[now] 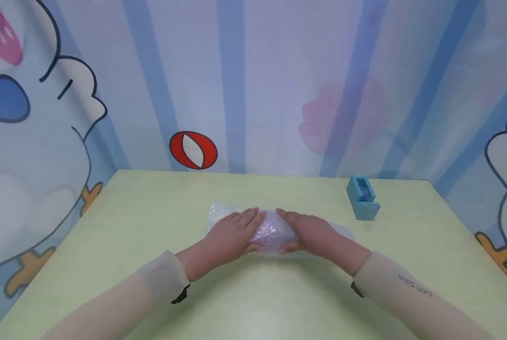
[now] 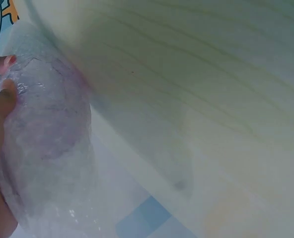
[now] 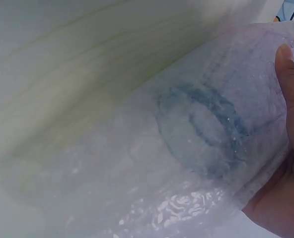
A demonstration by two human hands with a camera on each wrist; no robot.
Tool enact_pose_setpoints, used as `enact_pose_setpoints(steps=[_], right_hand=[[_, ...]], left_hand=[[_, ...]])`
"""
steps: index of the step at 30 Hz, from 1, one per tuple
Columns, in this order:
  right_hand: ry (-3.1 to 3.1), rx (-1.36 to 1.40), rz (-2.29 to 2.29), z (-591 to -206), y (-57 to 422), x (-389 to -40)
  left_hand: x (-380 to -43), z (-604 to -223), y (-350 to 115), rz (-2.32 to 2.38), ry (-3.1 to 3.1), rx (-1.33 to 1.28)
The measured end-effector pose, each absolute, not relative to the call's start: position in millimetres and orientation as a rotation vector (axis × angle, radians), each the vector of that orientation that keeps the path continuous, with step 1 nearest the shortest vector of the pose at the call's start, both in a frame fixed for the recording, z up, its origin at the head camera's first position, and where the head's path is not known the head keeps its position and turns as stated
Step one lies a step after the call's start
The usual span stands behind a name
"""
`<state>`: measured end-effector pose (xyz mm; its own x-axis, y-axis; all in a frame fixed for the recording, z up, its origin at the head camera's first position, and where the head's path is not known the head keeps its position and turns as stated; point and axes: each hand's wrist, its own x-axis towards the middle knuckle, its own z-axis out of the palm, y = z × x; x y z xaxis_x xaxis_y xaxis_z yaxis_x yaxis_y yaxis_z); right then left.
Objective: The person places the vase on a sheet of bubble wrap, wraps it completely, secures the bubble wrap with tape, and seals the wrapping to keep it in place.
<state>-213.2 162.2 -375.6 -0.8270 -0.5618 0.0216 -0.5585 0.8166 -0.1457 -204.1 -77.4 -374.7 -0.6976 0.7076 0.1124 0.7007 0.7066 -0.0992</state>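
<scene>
A roll of clear bubble wrap [image 1: 272, 231] lies across the middle of the table, wound around a pale purplish object. My left hand [image 1: 232, 233] grips its left part, fingers over the top and thumb at the near side. From the other side my right hand [image 1: 315, 232] holds it in the same way. Loose ends of wrap stick out beyond both hands. In the right wrist view a blue ring [image 3: 234, 126] shows through the film at one end; what the wrapped object is cannot be made out. The left wrist view shows the bulging wrap [image 2: 47, 119] beside the thumb.
A blue tape dispenser [image 1: 362, 200] stands at the back right of the pale yellow table [image 1: 151, 203]. Behind the table hangs a striped blue cloth [image 1: 270, 94] with cartoon prints, which also covers both sides.
</scene>
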Motion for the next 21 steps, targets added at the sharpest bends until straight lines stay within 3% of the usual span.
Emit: enact_pose_setpoints(steps=[21], right_hand=[[3.125,-0.867,-0.058,-377.5,166.1,-209.0]], left_hand=[[-211.2,-368.3,-67.8,0.013,-2.829,-0.976]])
